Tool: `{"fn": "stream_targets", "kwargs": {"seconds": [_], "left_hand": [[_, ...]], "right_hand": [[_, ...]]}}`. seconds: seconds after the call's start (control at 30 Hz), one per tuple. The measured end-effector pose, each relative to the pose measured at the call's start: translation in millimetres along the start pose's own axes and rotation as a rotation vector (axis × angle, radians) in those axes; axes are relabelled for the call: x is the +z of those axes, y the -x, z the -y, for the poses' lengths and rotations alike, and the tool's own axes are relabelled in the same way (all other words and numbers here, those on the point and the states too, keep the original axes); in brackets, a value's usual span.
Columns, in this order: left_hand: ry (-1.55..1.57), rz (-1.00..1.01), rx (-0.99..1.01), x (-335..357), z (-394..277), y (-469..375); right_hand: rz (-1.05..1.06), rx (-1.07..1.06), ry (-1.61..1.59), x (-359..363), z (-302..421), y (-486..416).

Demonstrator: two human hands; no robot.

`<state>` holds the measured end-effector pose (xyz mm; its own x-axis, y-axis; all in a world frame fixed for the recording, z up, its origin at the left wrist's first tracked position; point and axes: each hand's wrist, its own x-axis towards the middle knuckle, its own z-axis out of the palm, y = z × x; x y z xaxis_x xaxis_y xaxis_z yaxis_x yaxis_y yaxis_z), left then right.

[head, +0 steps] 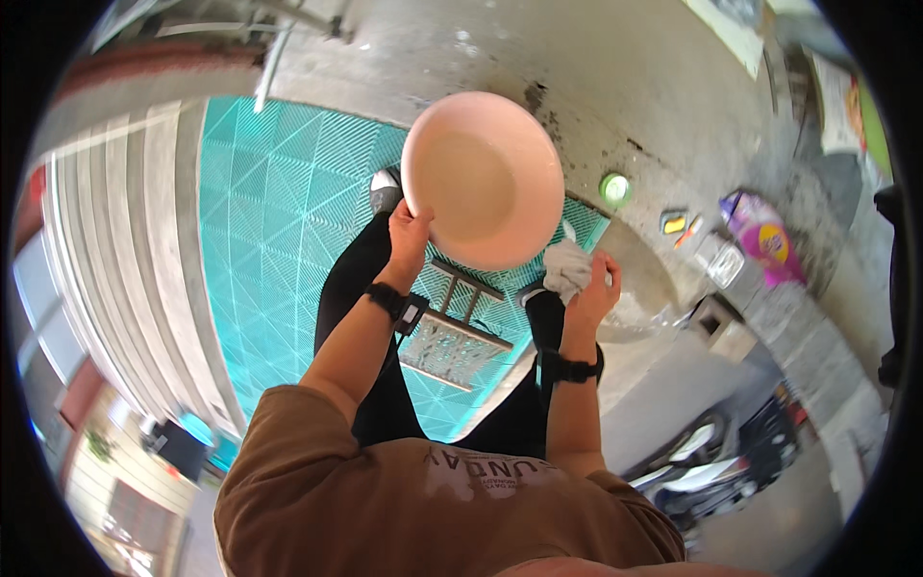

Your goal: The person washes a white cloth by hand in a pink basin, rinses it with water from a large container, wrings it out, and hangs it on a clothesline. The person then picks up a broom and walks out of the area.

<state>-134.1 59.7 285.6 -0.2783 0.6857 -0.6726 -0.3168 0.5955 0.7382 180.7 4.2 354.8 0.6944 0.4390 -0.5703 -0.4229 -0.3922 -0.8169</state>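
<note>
My left hand grips the near-left rim of a large pink plastic basin, with the thumb over the edge. The basin is tilted towards me, and a beige, cloudy-looking area, which may be water, covers its bottom. In my right hand is a bunched, pale grey cloth, just outside the basin's lower right side. Below the basin, between my legs, a low stool or frame with dark bars and a patterned panel stands on the floor.
Turquoise patterned matting lies underfoot, bordered by concrete floor. To the right are a green tub, a yellow sponge, an orange-handled brush, a clear container and a purple product bag. A motorcycle stands lower right.
</note>
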Motion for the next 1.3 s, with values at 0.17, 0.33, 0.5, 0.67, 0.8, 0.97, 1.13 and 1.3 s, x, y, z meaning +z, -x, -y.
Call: {"fn": "stream_targets", "kwargs": {"seconds": [0.17,0.33,0.5,0.67,0.8,0.97,1.13,1.3], "left_hand": [[-0.006,-0.057,-0.054,-42.1,-54.4,46.4],[0.255,-0.049,0.022,-118.7,-152.5,124.6],[0.345,-0.095,0.041,-244.1,-255.5,181.8],[0.450,-0.280,0.124,-386.5,-335.7,224.1],[0.609,-0.460,0.217,-454.2,-370.4,253.7],[0.764,-0.682,0.286,-524.9,-411.3,279.4],[1.030,-0.850,0.412,-576.4,-458.6,312.7],[1.194,-1.098,0.478,-612.5,-480.7,344.4]], "right_hand": [[0.183,0.061,0.111,40.8,86.6,91.9],[0.662,0.361,0.202,131.3,174.9,192.4],[1.241,0.606,0.535,267.4,208.1,316.1],[1.484,0.967,0.557,421.7,151.2,457.9],[1.622,0.098,0.824,516.0,109.0,575.0],[1.843,0.042,0.717,586.5,101.9,716.4],[2.130,0.134,0.876,622.2,107.2,829.1],[2.578,-0.584,0.947,643.4,73.3,943.9]]}}
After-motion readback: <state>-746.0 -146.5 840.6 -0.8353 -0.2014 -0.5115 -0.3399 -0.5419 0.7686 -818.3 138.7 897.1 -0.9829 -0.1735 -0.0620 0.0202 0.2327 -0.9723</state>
